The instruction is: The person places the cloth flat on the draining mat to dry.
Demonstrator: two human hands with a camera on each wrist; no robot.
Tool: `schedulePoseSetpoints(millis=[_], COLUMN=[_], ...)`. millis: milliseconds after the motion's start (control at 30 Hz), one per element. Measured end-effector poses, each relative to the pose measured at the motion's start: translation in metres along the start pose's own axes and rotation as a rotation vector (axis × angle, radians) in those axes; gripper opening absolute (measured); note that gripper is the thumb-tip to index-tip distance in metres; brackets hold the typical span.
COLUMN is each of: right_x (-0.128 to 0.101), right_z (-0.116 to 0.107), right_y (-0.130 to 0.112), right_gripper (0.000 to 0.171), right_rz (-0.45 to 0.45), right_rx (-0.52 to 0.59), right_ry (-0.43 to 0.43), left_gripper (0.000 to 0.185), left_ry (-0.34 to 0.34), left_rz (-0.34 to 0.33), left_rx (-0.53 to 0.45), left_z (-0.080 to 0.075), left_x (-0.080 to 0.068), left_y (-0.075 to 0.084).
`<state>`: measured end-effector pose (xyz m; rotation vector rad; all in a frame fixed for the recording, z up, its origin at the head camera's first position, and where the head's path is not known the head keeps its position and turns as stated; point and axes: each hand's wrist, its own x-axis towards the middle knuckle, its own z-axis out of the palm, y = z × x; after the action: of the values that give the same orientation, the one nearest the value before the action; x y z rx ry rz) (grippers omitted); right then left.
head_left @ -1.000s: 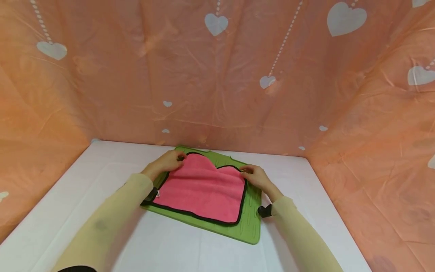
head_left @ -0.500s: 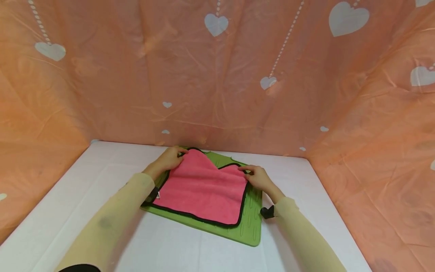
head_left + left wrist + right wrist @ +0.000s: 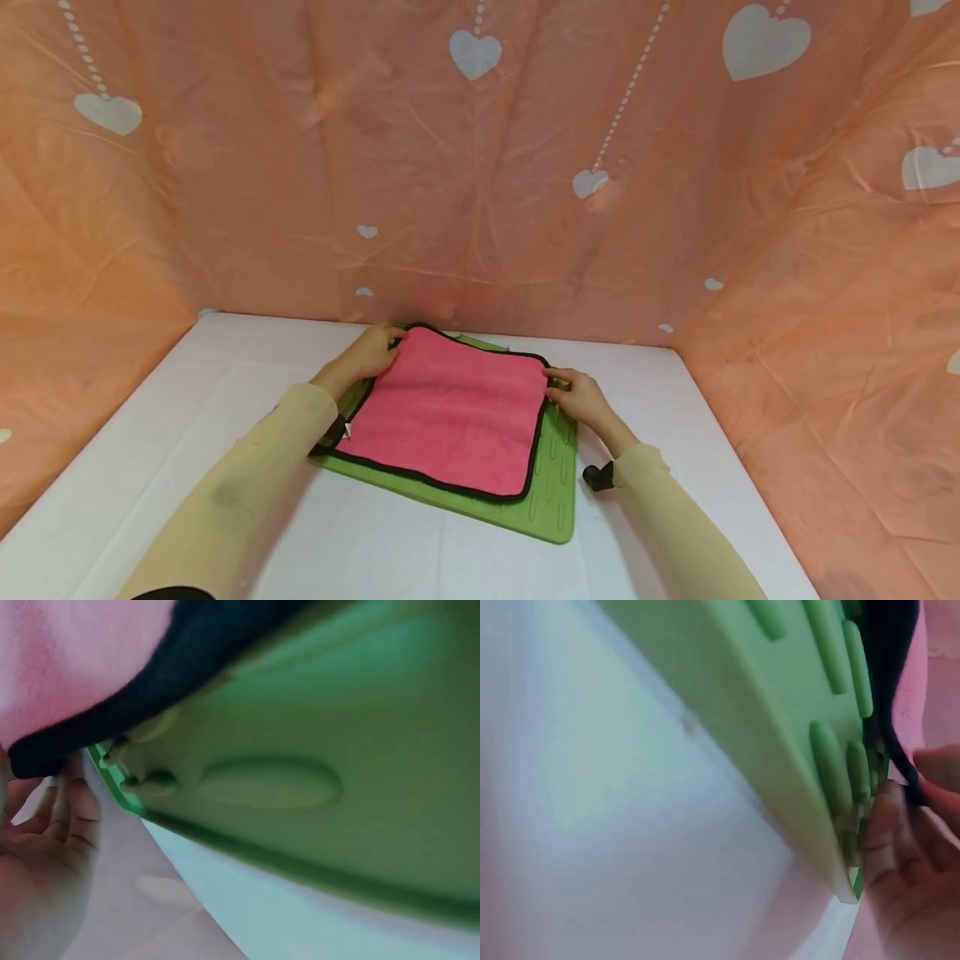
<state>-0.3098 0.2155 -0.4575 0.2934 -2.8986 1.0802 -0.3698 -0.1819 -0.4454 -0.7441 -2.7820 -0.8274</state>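
Note:
A pink cloth (image 3: 457, 408) with a black border lies spread over a green ridged mat (image 3: 552, 492). My left hand (image 3: 367, 352) pinches the cloth's far left corner; in the left wrist view its fingers (image 3: 81, 806) sit under the black edge, close to the mat's corner. At the far right corner my right hand (image 3: 583, 398) pinches the border between thumb and fingers, as the right wrist view shows with the black edge (image 3: 911, 784) between them. The far edge of the cloth runs nearly straight from one hand to the other. A small white tag shows on its left side.
The mat rests on a white table (image 3: 360, 542), close to its back edge. An orange curtain (image 3: 480, 208) with pale hearts closes off the back and both sides.
My right hand has moved right with its corner of the cloth. The dip in the cloth's far edge has been pulled out flat. My left hand rose slightly toward the back.

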Motion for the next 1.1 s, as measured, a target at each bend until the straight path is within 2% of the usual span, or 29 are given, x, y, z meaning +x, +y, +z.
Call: schedulePoseSetpoints(millis=[100,200,500,733,900,1100], right_x=[0.0,0.002,0.008,0.002,-0.012,-0.04], right_z=[-0.001,0.0,0.002,0.005,0.006,0.008], right_y=[0.0,-0.002,-0.001,0.001,-0.004,-0.013], right_gripper=[0.041,0.041,0.042,0.044,0.041,0.034], right_rz=[0.042,0.049,-0.025,-0.031,-0.037,-0.135], right_rx=[-0.024,-0.034,-0.064,-0.056,-0.013,0.037], right_ry=[-0.046,-0.068,-0.067,-0.045,0.007,0.046], left_gripper=[0.037,0.04,0.049,0.048,0.046,0.035], left_ry=[-0.067,-0.113,-0.175,-0.153,-0.108,-0.043], left_rz=[0.0,-0.026,-0.086,-0.093,-0.107,-0.015], left_rx=[0.057,0.068,0.098,0.091,0.099,0.092], left_z=[0.003,0.004,0.006,0.005,-0.003,-0.013], left_x=[0.002,0.002,0.004,-0.001,-0.014,-0.039], left_y=[0.0,0.002,0.004,0.007,0.013,0.024])
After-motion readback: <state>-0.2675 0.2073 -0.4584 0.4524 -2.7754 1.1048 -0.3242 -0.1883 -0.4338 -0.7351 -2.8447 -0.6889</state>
